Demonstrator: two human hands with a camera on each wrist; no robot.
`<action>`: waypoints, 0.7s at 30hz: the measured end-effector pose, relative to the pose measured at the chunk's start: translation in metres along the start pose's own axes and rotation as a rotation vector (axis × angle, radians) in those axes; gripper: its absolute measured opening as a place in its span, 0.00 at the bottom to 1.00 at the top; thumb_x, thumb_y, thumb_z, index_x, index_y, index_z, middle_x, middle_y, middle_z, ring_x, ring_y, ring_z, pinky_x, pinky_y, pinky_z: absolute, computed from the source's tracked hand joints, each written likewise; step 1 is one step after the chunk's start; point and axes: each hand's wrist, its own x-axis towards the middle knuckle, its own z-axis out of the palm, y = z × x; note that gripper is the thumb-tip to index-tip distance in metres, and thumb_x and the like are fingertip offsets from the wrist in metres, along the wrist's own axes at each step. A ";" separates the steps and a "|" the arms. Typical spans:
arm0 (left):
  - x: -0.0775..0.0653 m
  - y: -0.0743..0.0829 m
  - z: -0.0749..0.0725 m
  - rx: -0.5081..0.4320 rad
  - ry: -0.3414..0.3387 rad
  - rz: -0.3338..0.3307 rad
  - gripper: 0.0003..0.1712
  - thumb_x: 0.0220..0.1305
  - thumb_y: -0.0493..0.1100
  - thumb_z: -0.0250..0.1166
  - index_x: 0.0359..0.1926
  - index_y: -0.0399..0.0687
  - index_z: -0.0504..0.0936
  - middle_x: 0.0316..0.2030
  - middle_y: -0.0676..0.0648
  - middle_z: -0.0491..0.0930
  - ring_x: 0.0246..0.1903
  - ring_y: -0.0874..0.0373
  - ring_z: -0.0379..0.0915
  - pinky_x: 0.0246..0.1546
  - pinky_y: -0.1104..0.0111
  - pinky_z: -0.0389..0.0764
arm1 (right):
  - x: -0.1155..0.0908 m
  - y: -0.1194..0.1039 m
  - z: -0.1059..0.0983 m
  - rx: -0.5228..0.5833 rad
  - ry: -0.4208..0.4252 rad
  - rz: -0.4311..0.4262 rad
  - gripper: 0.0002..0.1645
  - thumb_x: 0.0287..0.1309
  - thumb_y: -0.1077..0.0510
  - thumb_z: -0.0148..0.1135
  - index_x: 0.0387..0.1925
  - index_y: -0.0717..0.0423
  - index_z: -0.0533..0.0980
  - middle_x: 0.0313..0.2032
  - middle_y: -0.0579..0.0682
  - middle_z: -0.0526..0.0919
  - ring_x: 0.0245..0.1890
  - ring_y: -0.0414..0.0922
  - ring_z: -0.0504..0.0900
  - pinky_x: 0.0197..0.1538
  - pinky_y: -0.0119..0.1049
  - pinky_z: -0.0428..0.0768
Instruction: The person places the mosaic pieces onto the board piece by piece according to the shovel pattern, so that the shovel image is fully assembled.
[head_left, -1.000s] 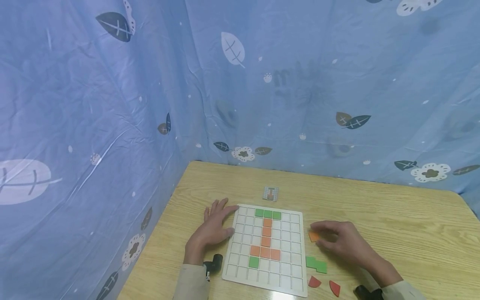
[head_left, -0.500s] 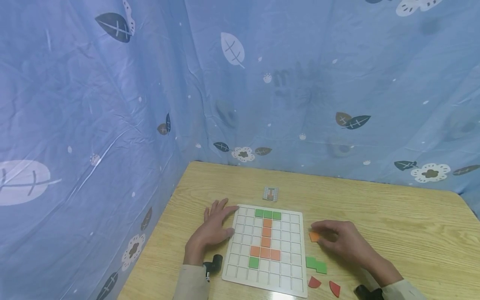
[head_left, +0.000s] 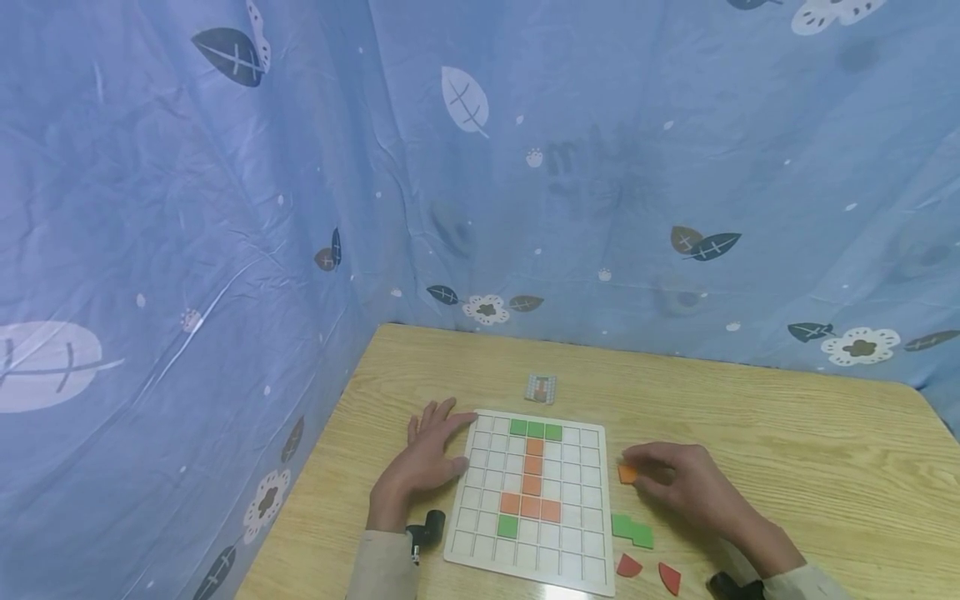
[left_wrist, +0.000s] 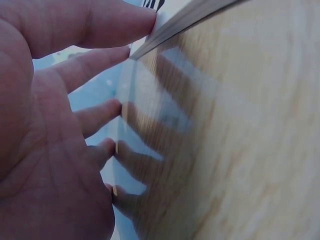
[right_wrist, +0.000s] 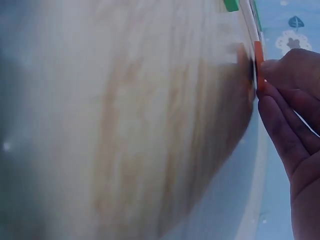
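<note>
A white board (head_left: 592,533) with a square grid lies on the wooden table. Green tiles (head_left: 536,429) fill part of its far row; below runs a column of orange tiles (head_left: 532,484), widening into a short row, with one green tile (head_left: 507,525) under its left end. My left hand (head_left: 426,458) rests along the board's left edge, thumb and index finger touching it; the left wrist view shows them at the board's edge (left_wrist: 185,25). Right of the board, my right hand (head_left: 686,483) pinches an orange square tile (right_wrist: 258,62) between thumb and fingers, low over the table.
Two green square tiles (head_left: 632,531) lie corner to corner by the board's right edge. Nearer are two red quarter-round pieces (head_left: 628,565). A small card (head_left: 541,388) with a printed grid pattern lies beyond the board. Blue patterned cloth (head_left: 600,208) hangs behind and left of the table.
</note>
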 end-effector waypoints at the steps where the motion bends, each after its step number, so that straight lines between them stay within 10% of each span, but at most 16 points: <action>1: 0.000 0.000 0.000 -0.002 0.001 0.003 0.44 0.59 0.37 0.67 0.79 0.55 0.75 0.87 0.35 0.53 0.88 0.30 0.33 0.84 0.32 0.28 | -0.001 -0.001 -0.001 0.000 0.000 0.006 0.22 0.53 0.62 0.84 0.50 0.44 0.91 0.48 0.40 0.94 0.50 0.37 0.92 0.54 0.44 0.91; 21: 0.002 0.001 0.000 0.005 -0.004 -0.017 0.45 0.58 0.37 0.68 0.79 0.56 0.74 0.87 0.36 0.53 0.88 0.31 0.33 0.84 0.32 0.28 | -0.034 -0.071 0.015 0.166 0.158 0.134 0.24 0.52 0.66 0.84 0.48 0.40 0.91 0.46 0.31 0.93 0.45 0.30 0.90 0.50 0.33 0.90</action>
